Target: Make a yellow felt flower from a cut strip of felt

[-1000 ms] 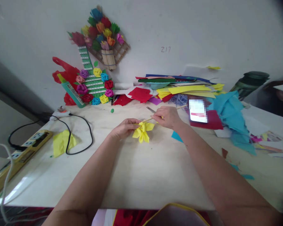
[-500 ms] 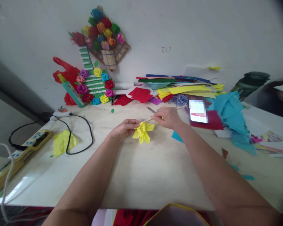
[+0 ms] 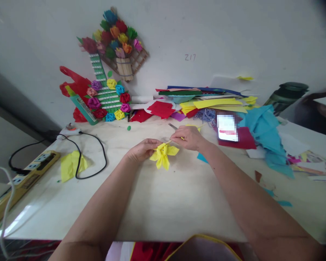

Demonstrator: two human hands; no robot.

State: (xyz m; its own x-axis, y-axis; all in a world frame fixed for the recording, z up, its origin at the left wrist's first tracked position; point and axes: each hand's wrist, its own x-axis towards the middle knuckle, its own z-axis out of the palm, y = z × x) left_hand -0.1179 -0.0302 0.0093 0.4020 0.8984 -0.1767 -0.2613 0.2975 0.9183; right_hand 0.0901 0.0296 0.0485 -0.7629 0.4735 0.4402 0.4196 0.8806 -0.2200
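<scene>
A yellow paper flower (image 3: pixel 163 156) with pointed, spread petals hangs just above the table in front of me. My left hand (image 3: pixel 145 149) is closed, its fingers pinching the flower at its upper left edge. To the right, my right hand (image 3: pixel 188 137) is closed around a thin light stick (image 3: pixel 168 141), whose near end meets the flower's top. A pointed metal tip (image 3: pixel 172 125), like scissors, pokes out beyond the right knuckles; whether the hand grips it too is hidden. Some yellow paper (image 3: pixel 195 127) shows behind that hand.
Stacked coloured paper (image 3: pixel 206 99) lies along the wall. A phone (image 3: pixel 227 128) rests on red paper, beside crumpled blue paper (image 3: pixel 264 125). At left are a glue bottle (image 3: pixel 83 107), paper-flower crafts (image 3: pixel 110 98), a yellow sheet (image 3: pixel 72 166), a black cable (image 3: pixel 105 152) and a power strip (image 3: pixel 29 181).
The flower has tipped slightly lower, and its petals have turned a little. My right hand has slid slightly left along the stick, closer to the flower. My left hand keeps its pinch.
</scene>
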